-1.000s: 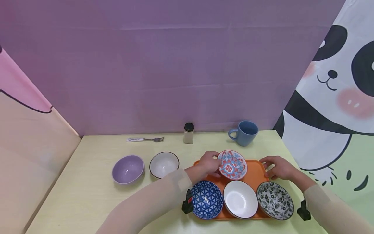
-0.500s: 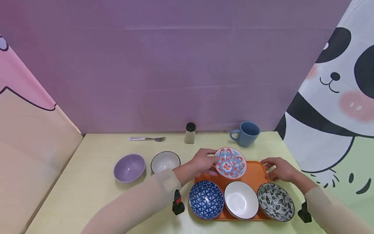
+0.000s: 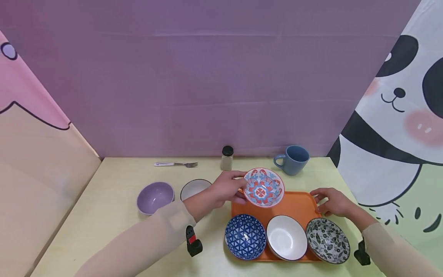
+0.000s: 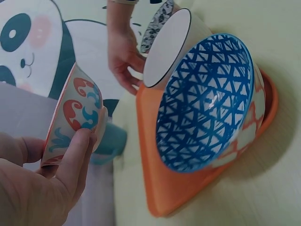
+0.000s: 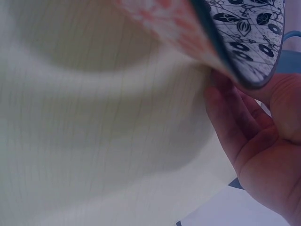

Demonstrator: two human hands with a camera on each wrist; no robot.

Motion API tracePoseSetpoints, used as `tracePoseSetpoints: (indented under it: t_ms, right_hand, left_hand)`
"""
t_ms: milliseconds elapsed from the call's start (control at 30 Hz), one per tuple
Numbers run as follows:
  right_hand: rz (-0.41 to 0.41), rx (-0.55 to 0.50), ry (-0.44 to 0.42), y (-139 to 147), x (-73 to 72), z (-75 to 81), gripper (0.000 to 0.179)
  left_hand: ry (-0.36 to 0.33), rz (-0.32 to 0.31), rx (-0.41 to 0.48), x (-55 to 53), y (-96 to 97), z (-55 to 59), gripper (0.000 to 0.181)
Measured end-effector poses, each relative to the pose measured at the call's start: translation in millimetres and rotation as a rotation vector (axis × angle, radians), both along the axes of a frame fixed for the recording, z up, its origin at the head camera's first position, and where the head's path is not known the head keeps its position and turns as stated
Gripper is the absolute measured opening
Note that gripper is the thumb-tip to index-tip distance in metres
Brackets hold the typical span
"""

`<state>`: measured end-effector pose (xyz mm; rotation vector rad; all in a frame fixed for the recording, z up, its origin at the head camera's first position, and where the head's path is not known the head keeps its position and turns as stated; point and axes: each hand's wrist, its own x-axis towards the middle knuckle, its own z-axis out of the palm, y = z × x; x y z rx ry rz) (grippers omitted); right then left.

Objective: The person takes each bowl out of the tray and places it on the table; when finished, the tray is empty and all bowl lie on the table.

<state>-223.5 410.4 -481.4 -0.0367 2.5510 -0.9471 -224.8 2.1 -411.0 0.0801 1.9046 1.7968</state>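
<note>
My left hand (image 3: 228, 187) pinches the rim of a red-and-blue patterned bowl (image 3: 263, 187), thumb inside and fingers beneath. The bowl is raised over the back left part of an orange tray (image 3: 294, 202), its inside facing me. At the tray's back right corner, my right hand (image 3: 330, 202) has its curled fingers and thumb around the edge. Along the tray's front stand a blue triangle-patterned bowl (image 3: 245, 236), a white dark-rimmed bowl (image 3: 286, 237) and a black-and-white leaf-patterned bowl (image 3: 328, 241). The leaf-patterned bowl partly hides the right hand's fingers in the right wrist view.
Left of the tray are a purple bowl (image 3: 155, 198) and another white bowl (image 3: 194, 187), partly covered by the left forearm. A fork (image 3: 176, 164), a black-capped jar (image 3: 227, 158) and a blue mug (image 3: 293, 159) line the table's back, before a purple wall (image 3: 207, 77).
My left hand has lifted the patterned bowl up off the tray and carried it leftward. The right hand stays at the tray's edge, and the other bowls stand where they were.
</note>
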Motion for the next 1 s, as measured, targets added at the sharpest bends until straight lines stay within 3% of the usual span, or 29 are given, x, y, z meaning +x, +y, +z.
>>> tracePoseSetpoints:
  t_ms: [600,1000]
  right_hand:
    - [0.002,-0.013,-0.007,1,0.1,0.9,0.057]
    - [0.011,-0.017,-0.010,4,0.7,-1.6,0.057]
  left_hand:
    - [0.004,0.127,-0.005,-0.9,-83.0,21.4,0.050]
    - [0.037,0.166,-0.006,10.6,-156.5,20.7,0.051]
